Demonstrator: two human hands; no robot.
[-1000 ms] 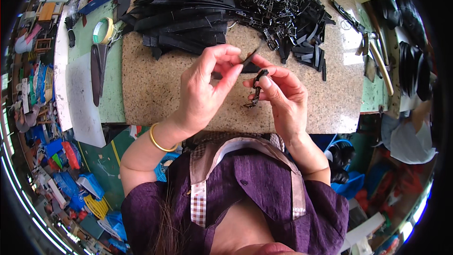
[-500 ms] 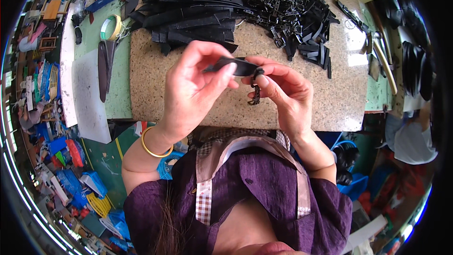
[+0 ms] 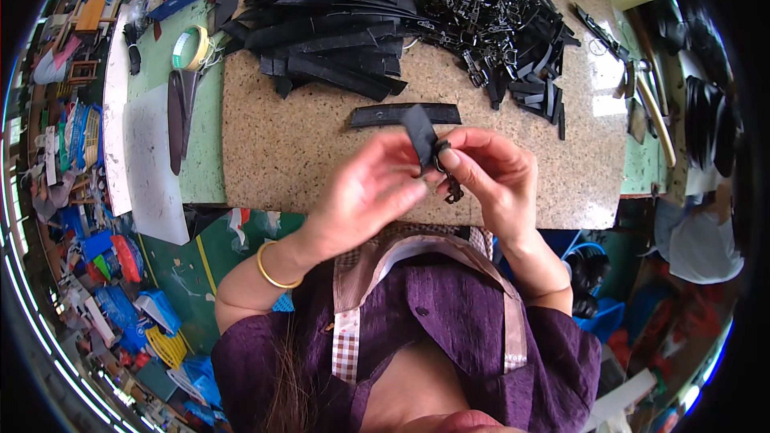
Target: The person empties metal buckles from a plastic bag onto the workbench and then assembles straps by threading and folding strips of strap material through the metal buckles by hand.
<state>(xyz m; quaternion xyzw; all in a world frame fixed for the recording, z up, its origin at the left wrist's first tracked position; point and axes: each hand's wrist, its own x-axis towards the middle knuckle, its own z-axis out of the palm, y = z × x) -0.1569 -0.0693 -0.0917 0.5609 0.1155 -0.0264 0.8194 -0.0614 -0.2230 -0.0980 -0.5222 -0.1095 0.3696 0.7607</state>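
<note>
Your right hand (image 3: 504,176) pinches a dark metal buckle (image 3: 454,188) above the counter (image 3: 273,160); your left hand (image 3: 361,188) is at a black strip (image 3: 419,136) just beside it, though you cannot tell whether those fingers grip. A flat strip (image 3: 383,115) lies beyond both, nearer you than the heaped strips (image 3: 321,36) and piled buckles (image 3: 477,12)

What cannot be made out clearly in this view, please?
In the head view:
Left hand: blurred, so its exact grip is unclear.
Held black strip: whether it threads the dark buckle is hidden by right fingers.
Buckle pile: overlapping and too small to count.
Blue tray: far end cut off by the top edge.
</note>
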